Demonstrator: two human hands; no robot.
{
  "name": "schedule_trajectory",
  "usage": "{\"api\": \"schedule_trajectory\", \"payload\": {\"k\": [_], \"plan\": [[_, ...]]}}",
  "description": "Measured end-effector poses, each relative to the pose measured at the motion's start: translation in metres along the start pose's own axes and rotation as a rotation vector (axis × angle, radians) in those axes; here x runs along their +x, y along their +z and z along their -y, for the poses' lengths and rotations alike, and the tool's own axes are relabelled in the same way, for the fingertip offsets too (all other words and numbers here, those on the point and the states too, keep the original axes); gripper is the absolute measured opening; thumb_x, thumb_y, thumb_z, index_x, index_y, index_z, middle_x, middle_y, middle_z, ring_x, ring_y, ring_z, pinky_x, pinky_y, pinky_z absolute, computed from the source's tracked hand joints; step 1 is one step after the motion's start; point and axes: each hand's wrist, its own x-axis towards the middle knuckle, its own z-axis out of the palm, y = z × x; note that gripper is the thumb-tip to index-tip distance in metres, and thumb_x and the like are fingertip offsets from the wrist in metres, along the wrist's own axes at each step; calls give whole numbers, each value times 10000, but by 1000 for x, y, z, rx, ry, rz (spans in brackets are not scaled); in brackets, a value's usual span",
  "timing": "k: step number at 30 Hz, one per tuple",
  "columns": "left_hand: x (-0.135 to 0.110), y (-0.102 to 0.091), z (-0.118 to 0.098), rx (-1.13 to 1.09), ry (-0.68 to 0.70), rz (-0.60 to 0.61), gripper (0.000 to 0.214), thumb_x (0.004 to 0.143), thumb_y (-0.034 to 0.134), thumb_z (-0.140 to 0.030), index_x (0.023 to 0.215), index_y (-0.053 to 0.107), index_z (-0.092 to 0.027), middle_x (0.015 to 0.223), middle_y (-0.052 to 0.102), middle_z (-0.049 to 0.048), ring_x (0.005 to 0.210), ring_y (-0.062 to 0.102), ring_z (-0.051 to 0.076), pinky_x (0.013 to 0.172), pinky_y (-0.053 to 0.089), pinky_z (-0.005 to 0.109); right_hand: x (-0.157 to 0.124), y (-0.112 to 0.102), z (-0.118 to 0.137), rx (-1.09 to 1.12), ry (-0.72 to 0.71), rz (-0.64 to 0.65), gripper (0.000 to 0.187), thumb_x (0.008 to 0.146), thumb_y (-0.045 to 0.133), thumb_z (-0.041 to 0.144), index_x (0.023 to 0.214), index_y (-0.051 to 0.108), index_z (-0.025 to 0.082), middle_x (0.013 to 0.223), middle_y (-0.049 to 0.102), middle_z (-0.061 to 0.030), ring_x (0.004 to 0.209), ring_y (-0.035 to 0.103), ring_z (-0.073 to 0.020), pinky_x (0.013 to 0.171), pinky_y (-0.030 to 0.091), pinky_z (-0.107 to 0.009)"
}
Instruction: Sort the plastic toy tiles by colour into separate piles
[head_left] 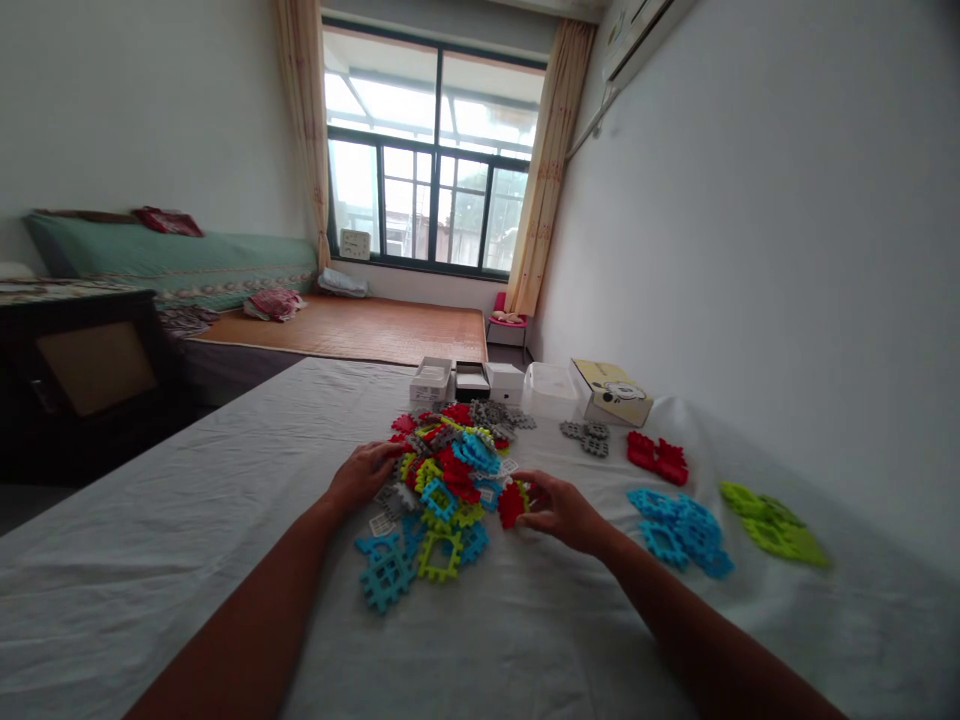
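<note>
A mixed heap of plastic interlocking tiles [444,470] in red, blue, green and grey lies on a table under a white cloth [187,520]. My left hand [361,474] rests on the heap's left edge, fingers curled over the tiles. At the heap's right side, my right hand [559,510] is closed on a red tile [511,504]. Further right the tiles are sorted by colour: a grey pile [586,436], a red pile [658,455], a blue pile [681,530] and a green pile [772,524].
Small white boxes [465,380], a clear plastic tub [549,390] and a yellow carton [611,392] stand at the table's far edge. A white wall runs along the right. Beyond the table are a bed with a bamboo mat [352,328] and a window.
</note>
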Motion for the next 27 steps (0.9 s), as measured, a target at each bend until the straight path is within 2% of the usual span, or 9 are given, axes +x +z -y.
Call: {"api": "schedule_trajectory", "payload": {"k": [4,9,12,14,18,21,24,27], "plan": [[0,-2,-1,-4,-11,9,388,816,431,-343,1106,667,-241,1138,670,34,1079,579,209,963,423,308,0,-15,5,-196,-7,-99,585,638,762,350,1172,580,195,937,646,-61,770,631,-176,722,535,-317],[2,-4,-1,-16,-10,36,433,820,403,-389,1125,662,-223,1149,666,52,1084,576,227,949,433,322,-18,-56,-12,-277,92,-227,510,674,705,292,1143,543,175,946,639,-63,777,639,-174,724,540,-325],[5,-2,5,-27,-2,42,449,815,401,-423,1133,659,-239,1155,666,43,1085,577,228,951,432,320,-42,-86,-38,-241,131,-367,493,678,677,314,1124,516,182,1051,629,-84,876,636,-192,772,537,-338],[7,0,11,-26,3,37,453,811,405,-449,1127,661,-249,1153,669,35,1080,582,226,944,437,309,-65,-113,-62,-252,203,-507,512,666,678,387,1106,515,181,1086,626,-101,906,635,-213,774,536,-350],[10,5,23,-2,28,26,480,815,402,-489,1128,661,-235,1147,672,47,1064,596,237,917,458,302,-129,-181,-124,-334,438,-860,599,599,680,534,1046,522,167,1023,646,-138,918,642,-271,775,528,-384],[11,7,26,2,40,38,485,825,398,-495,1144,650,-231,1153,668,53,1058,603,239,902,470,303,-181,-223,-166,-472,650,-1099,586,600,632,603,1027,517,218,1015,644,-151,945,635,-321,789,510,-447],[11,7,25,-2,25,17,479,812,415,-515,1116,663,-241,1117,685,47,1017,624,243,863,494,299,-214,-239,-189,-534,760,-1150,521,613,587,629,970,537,252,994,642,-155,979,619,-362,816,481,-500],[11,6,23,-4,15,1,467,796,427,-522,1088,676,-256,1090,695,39,995,632,246,846,503,299,-224,-234,-197,-546,822,-1108,533,563,602,650,905,574,242,962,646,-159,1012,591,-415,812,457,-572]]}}
